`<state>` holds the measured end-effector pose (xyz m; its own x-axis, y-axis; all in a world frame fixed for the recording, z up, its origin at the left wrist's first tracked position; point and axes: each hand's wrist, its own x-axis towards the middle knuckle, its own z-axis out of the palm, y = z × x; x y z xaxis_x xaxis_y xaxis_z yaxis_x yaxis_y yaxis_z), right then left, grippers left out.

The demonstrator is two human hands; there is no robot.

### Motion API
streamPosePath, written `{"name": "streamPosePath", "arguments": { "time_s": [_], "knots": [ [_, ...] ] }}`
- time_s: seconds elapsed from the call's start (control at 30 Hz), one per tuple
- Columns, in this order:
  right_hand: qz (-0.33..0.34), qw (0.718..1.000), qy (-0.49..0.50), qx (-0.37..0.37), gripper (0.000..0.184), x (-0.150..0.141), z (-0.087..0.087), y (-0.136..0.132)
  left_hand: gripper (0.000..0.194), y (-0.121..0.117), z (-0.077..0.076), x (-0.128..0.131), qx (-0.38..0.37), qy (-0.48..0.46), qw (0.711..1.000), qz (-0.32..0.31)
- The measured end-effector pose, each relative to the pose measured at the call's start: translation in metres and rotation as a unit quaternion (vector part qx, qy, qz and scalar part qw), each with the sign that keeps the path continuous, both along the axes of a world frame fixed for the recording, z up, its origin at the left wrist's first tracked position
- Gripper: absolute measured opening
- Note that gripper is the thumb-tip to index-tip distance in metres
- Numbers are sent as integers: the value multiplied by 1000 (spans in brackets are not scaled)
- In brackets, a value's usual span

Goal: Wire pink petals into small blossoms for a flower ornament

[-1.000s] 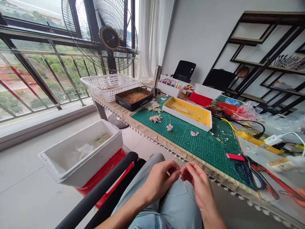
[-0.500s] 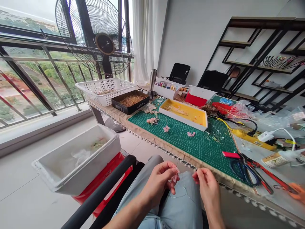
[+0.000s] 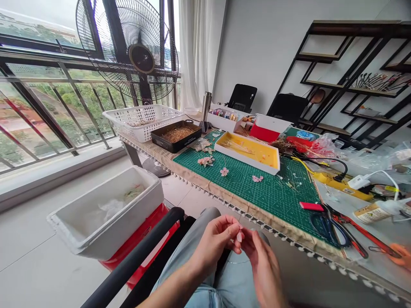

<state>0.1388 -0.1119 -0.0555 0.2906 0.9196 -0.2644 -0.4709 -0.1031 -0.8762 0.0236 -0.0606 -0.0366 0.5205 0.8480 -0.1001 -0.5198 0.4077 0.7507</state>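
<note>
Above my lap, my left hand (image 3: 215, 239) pinches a small pale pink petal-like piece (image 3: 239, 236) between thumb and fingers. My right hand (image 3: 261, 261) is right beside it, fingers closed together close to that piece; what they grip is hidden. A thin wire or thread (image 3: 239, 262) trails over my jeans below the hands. On the green cutting mat (image 3: 199, 173) lie a pink flower (image 3: 224, 171) on a thin stem, a pink petal cluster (image 3: 257, 179) and a bunch of pale pink flowers (image 3: 206, 161).
A yellow-bottomed white tray (image 3: 276, 171), a black box of golden wires (image 3: 180, 133) and a white basket (image 3: 120, 124) stand on the table. Pliers (image 3: 369, 239), scissors (image 3: 337, 237) and a power strip (image 3: 346, 188) are at right. A white bin (image 3: 141, 214) stands at left.
My right hand has moved left and in against my left hand, closing the gap between them. My left hand stays nearly in place with the pink piece.
</note>
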Motion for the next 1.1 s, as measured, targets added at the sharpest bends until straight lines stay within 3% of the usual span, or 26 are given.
{"name": "streamPosePath", "arguments": {
  "time_s": [0.07, 0.17, 0.3, 0.4, 0.5, 0.57, 0.73, 0.9, 1.1],
  "knots": [
    [14, 995, 103, -2, 30, 3, 1, 12, 38, -1, -1, 1, 55, 21, 998, -3],
    [12, 987, 158, -6, 31, 9, 7, 22, 40, -1, -3, 2, 106, 40, 993, -23],
    [-31, 975, 219, -19, 31, 28, 14, 24, 38, -1, -3, -1, 129, 53, 989, -51],
    [-62, 971, 230, -7, 36, 45, 16, 18, 36, 0, -3, -4, 130, 42, 990, -38],
    [-51, 974, 219, 2, 27, 49, 17, 6, 34, 1, -2, -4, 100, 23, 995, -20],
    [-7, 986, 167, 3, 20, 44, 18, -3, 32, 1, -2, -2, 50, 9, 999, -9],
    [70, 997, -32, 6, 33, 33, 21, -21, 28, -2, -4, 4, -49, -42, 997, -33],
    [100, 993, -39, 42, 34, 34, 26, -21, 28, -3, -5, 6, -98, -81, 987, -100],
    [75, 994, -45, 58, 33, 32, 28, -15, 26, -2, -2, 3, -123, -103, 980, -121]
  ]
}}
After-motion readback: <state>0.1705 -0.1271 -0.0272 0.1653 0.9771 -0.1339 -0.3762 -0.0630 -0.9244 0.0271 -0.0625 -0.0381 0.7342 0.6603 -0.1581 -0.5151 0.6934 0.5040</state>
